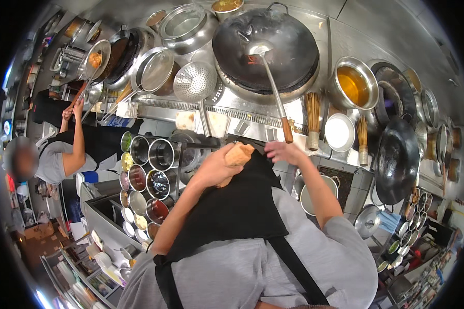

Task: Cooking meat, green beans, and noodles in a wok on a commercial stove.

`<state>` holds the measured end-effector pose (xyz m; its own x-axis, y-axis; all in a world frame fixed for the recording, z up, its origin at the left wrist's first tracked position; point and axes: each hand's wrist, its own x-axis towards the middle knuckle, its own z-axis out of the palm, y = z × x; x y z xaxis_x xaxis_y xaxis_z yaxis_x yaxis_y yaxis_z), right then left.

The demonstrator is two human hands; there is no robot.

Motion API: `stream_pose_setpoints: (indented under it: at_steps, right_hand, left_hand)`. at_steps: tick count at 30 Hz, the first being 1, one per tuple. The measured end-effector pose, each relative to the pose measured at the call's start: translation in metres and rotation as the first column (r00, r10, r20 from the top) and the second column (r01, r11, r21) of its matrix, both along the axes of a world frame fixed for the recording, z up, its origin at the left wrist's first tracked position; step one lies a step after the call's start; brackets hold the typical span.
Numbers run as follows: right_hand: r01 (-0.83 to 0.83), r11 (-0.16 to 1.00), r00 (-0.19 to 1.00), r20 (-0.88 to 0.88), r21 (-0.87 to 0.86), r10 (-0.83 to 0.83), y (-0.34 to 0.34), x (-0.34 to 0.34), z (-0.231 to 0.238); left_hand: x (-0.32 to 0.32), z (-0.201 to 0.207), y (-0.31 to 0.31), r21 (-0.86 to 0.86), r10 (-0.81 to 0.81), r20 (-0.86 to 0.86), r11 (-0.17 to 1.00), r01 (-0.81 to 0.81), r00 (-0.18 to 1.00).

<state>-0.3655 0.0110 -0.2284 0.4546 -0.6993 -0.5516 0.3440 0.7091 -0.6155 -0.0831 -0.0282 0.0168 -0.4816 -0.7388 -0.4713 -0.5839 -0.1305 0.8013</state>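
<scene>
Left hand point(217, 166) is clenched around a tan cloth point(238, 153), held up in front of the black apron point(232, 206) at chest height, near the edge of the cooking surface point(345, 36). Right hand point(282, 151) is released, fingers spread, holding nothing, just beside the cloth and right below the wooden end of the ladle point(273, 87). The ladle lies with its bowl inside the big black wok point(288, 46) on the burner. Perforated strainer point(195, 82) sits left of the wok, handle pointing toward the person. Pot of amber oil point(353, 85) to the right of the wok, two bamboo brushes point(312, 118) and a white bowl point(339, 133) near it. A second wok point(397, 159) leans further right. Round metal containers point(149, 170) with sauces and seasonings sit in rows to the left. Another person point(72, 149) in an apron works at the far left, holding a skimmer point(95, 59) over a pan.
</scene>
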Motion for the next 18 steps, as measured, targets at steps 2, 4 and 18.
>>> stream_pose_setpoints:
  at_steps: [2,4,18]
  right_hand:
    - [-0.354,0.934,0.639,-0.721,0.035,0.269,0.024,0.021,-0.081]
    - [-0.593,0.797,0.240,-0.919,0.115,0.312,0.037,0.026,-0.122]
    - [0.526,0.850,0.827,0.252,-0.033,-0.503,-0.042,0.003,0.110]
  left_hand:
    - [-0.019,-0.001,-0.003,-0.017,-0.050,-0.005,0.999,0.049,0.999]
    - [-0.029,-0.004,-0.005,0.060,-0.227,0.060,0.973,0.224,0.972]
    - [-0.002,-0.046,-0.060,0.082,-0.252,-0.199,0.959,0.272,0.947]
